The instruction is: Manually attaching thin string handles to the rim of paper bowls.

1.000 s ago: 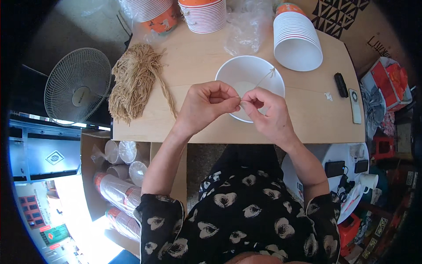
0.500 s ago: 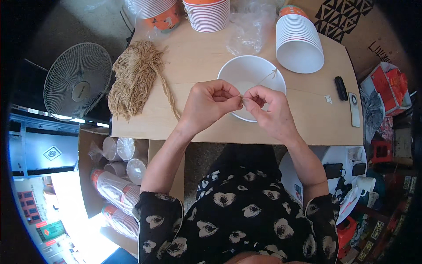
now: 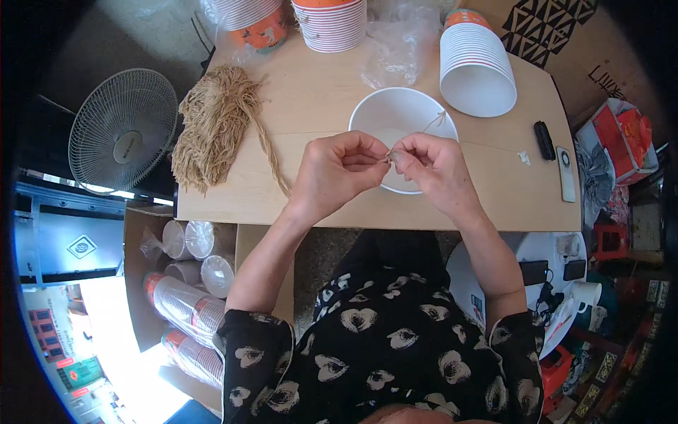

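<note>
A white paper bucket stands mouth-up on the table, with a thin beige string tied at its right rim. From there the string runs toward my fingers. My left hand pinches the string between thumb and fingertips just over the bucket's near edge. Against it, my right hand also pinches the string, the fingertips of both hands almost touching. What lies right between the fingertips is too small to make out fully. Left of my hands rests a bundle of beige strings, with a twisted strand trailing toward my left wrist.
Stacked buckets lie at the back right, and more stacks stand at the far edge beside a clear plastic bag. A black object and a remote lie at right. A fan stands left, above a carton of wrapped buckets.
Both hands stay pinched together over the bucket, with small shifts of the fingers. The whole view has moved slightly.
</note>
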Demonstrator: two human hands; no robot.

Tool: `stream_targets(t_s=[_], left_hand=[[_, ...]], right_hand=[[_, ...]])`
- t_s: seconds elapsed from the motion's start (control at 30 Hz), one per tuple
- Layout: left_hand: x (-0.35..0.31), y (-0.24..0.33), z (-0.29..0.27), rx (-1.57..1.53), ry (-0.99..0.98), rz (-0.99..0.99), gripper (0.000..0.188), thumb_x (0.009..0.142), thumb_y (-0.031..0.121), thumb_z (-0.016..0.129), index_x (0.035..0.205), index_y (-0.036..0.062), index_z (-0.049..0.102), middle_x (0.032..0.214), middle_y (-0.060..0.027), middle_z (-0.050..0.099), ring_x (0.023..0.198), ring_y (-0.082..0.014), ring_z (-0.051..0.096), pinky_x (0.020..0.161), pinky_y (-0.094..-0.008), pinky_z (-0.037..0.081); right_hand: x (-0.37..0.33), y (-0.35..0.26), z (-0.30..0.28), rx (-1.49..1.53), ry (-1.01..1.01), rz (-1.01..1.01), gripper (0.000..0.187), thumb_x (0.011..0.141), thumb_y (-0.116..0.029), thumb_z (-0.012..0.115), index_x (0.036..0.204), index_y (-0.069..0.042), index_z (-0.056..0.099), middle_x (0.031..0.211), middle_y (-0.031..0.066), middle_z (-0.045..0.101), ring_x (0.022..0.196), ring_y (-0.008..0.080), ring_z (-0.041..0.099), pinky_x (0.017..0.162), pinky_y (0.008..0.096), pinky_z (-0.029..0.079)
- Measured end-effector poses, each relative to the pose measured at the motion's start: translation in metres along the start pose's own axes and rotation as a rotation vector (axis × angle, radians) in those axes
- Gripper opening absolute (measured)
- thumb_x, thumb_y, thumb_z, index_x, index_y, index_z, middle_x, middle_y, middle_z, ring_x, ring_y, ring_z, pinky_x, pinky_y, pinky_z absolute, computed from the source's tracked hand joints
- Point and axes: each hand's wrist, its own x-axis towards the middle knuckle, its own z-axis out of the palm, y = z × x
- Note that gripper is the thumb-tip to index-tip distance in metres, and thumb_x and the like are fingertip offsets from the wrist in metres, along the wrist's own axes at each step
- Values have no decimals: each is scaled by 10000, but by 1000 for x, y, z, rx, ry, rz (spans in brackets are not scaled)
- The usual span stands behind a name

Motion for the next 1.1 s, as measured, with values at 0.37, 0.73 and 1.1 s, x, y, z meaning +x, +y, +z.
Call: stream_targets(t_s=[0.37,0.73,1.1], left_hand=[[-2,-3,-2,-13,-1,10,97,894,-10,723,978,-58,716,912,-67,741,867,-113,712,797,-248,593],[4,-1,-16,-212,-140,-135,117,940,-15,674,1044,-67,659,958,-118,734,879,-173,735,811,-274,615],[-2,-4,-16,-171,-124,-24,94,936,-40,680,1020,-38,639,931,-103,732,886,-145,726,798,-261,604]], right_hand=[[-7,-6,0,-4,-16,9,187,1006,-104,586,997,47,696,803,24,656,719,65,564,670,226,477],[5,-2,1,-78,133,-161,147,969,-71,619,1037,26,705,892,25,701,768,79,594,709,230,483],[9,-2,-2,-158,-48,-186,103,890,-85,738,954,-5,729,829,9,718,745,71,579,705,261,478]])
